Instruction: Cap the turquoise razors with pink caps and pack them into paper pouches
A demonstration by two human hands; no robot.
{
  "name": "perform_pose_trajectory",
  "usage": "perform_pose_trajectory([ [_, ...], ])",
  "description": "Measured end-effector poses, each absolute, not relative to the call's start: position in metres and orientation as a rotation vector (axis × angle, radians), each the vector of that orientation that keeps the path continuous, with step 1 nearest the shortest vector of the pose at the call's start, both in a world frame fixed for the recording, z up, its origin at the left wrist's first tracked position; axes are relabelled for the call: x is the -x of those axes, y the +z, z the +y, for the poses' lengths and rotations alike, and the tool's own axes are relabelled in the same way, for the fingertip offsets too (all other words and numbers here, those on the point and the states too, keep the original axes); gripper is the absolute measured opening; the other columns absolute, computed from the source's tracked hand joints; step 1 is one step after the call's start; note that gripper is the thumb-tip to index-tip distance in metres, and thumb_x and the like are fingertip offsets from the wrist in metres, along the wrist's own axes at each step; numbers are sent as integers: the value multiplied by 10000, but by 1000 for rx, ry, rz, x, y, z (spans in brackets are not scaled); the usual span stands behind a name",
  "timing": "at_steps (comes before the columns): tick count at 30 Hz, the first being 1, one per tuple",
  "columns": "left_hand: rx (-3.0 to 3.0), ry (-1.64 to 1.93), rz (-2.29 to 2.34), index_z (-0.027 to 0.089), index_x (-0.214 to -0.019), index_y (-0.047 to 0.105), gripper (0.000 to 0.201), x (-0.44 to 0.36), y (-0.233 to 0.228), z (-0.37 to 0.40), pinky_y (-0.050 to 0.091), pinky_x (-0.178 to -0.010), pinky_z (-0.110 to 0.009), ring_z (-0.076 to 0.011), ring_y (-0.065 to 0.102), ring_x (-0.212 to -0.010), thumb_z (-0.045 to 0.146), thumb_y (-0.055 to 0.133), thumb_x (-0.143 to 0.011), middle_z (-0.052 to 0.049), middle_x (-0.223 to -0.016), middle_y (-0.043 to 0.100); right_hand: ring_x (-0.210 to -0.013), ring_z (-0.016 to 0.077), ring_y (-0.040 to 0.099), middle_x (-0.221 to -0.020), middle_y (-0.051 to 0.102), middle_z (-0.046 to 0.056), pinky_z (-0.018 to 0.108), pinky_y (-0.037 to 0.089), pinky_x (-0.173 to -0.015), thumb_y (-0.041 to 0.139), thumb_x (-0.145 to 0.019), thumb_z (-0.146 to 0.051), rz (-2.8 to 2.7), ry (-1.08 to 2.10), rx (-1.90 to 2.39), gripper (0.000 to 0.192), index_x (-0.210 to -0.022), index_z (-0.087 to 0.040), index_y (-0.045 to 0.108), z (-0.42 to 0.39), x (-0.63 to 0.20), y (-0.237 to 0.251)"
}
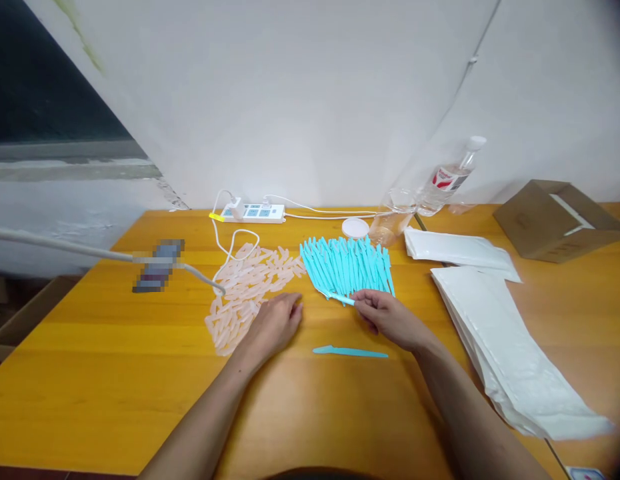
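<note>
My right hand [385, 315] pinches the handle end of a turquoise eyebrow razor [343, 299], its blade end pointing left. Behind it lies a dense row of turquoise eyebrow razors [347, 263], side by side. Nearer to me a single razor [350, 351] rests flat on the table between my forearms. My left hand [277, 320] is at the right edge of a spread of pale, translucent blade caps [255, 273]. Its fingers are curled together, and whatever may be between them is hidden.
White plastic packages [510, 340] lie on the right, with a cardboard box [555, 223] behind. A clear bottle [447, 180], a clear plastic jar [393, 217] and a white lid [355, 228] stand near the wall. A power strip [260, 213] with cables and a blurred phone [160, 267] are left.
</note>
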State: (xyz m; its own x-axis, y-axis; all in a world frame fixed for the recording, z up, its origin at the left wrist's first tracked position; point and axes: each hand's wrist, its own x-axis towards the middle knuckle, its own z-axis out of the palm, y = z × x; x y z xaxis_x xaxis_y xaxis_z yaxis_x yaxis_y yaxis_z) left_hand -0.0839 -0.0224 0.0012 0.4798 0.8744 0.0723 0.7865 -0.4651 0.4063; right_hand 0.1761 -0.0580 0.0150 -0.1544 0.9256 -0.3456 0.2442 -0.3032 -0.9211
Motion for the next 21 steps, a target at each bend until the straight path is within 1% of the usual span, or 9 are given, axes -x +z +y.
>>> perform_pose_trajectory([
  [2,-2243,503,1332,208,-1167,730,301,92,0,-29,516,-780,-307,-209,698,-869,255,494,-987,-86,-1024,764,-531,93,375,-649,471,-55,214,318,-488,520,-908,-481,-1464,1443,1549,327,-964,-179,630,-65,-182,10],
  [3,-2137,550,1312,213,-1183,731,312,95,-2,-32,518,-778,-302,-205,698,-872,280,496,-989,-80,-1040,766,-547,96,363,-652,461,-52,216,306,-498,505,-920,-493,-1521,1426,1547,338,-946,-182,637,-67,-182,7],
  [7,-1748,621,1334,166,-1079,761,344,101,-12,-42,528,-680,-288,-191,681,-742,395,529,-967,-61,-879,768,-591,104,319,-650,401,-46,231,269,-535,461,-940,-580,-1667,1464,1511,451,-852,-177,644,-68,-180,0],
  [9,-1636,648,1318,145,-1092,746,361,101,-16,-46,542,-692,-291,-191,688,-754,417,554,-950,-64,-873,767,-584,104,279,-639,362,-50,236,238,-528,438,-942,-623,-1696,1517,1506,507,-856,-175,660,-69,-177,0],
  [12,-1679,696,1307,144,-1120,732,322,101,-19,-51,553,-752,-303,-189,696,-805,364,609,-919,-80,-950,767,-552,102,270,-620,355,-58,232,228,-497,442,-927,-662,-1697,1633,1535,546,-961,-184,704,-73,-175,6],
  [14,-1804,735,1329,162,-1072,754,272,101,-18,-52,543,-756,-305,-186,686,-801,342,619,-920,-83,-956,760,-524,100,279,-600,363,-61,227,229,-474,445,-917,-676,-1689,1701,1566,567,-1020,-193,724,-74,-176,10],
  [17,-1899,773,1343,190,-1019,778,272,104,-13,-53,523,-737,-296,-190,673,-825,381,598,-950,-82,-967,750,-511,95,278,-577,358,-60,221,213,-458,472,-914,-661,-1698,1749,1553,548,-987,-196,753,-75,-180,11],
  [21,-1805,626,1272,209,-1101,759,333,110,-2,-50,508,-673,-261,-177,666,-766,440,551,-980,-48,-913,759,-495,92,280,-553,340,-63,215,203,-438,508,-913,-628,-1687,1784,1543,505,-1019,-213,776,-74,-185,7],
])
